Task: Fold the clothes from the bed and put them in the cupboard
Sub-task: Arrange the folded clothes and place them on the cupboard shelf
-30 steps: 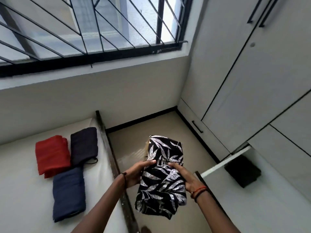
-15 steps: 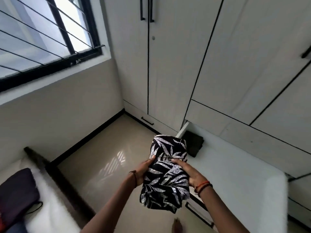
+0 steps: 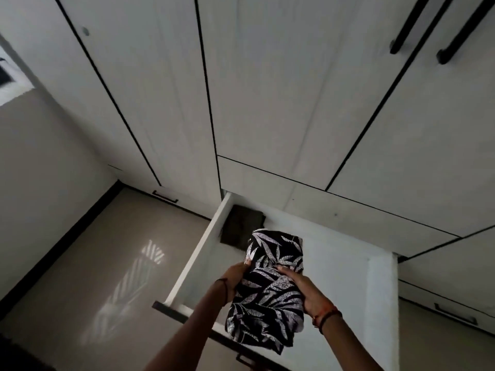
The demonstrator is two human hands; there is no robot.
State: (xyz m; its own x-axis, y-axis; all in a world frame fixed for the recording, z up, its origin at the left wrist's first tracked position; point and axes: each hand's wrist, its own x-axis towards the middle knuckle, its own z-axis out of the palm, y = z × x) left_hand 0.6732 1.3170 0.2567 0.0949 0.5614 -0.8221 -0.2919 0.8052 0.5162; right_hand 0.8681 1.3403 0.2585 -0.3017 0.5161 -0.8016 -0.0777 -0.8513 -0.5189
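Observation:
I hold a folded black garment with a white leaf print (image 3: 270,290) over an open white cupboard drawer (image 3: 380,295). My left hand (image 3: 235,277) grips its left edge, thumb on top. My right hand (image 3: 305,290) grips its right side, fingers lying across the top. The garment's lower end hangs over the drawer's front edge. A dark folded cloth (image 3: 242,226) lies in the drawer's back left corner, partly hidden by the garment.
White cupboard doors (image 3: 267,89) with black handles (image 3: 407,25) rise behind the drawer. Shut low drawers with black pulls (image 3: 164,197) flank it. Beige floor (image 3: 101,263) lies to the left, with a wall beyond.
My view has turned from the bed and window to the cupboard. Both hands have carried the leaf-print garment forward until it is over the open drawer. The bed has left view.

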